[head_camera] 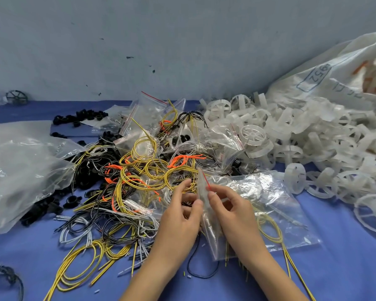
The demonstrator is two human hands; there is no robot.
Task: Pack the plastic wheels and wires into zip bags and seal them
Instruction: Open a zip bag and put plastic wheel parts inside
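While both hands meet over the blue table (pixel 345 268), the left hand (pixel 180 216) and right hand (pixel 232 211) each pinch the red-striped mouth of 1 clear zip bag (pixel 206 205), held edge-on between them. Tangled wires (pixel 128 177) lie just left of it; white plastic wheels (pixel 302 135) are heaped to the right, beside a large sack (pixel 334 70).

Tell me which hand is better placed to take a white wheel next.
The right hand, probably: the pile of translucent white plastic wheels lies on its side, while the left hand also pinches the small clear zip bag.
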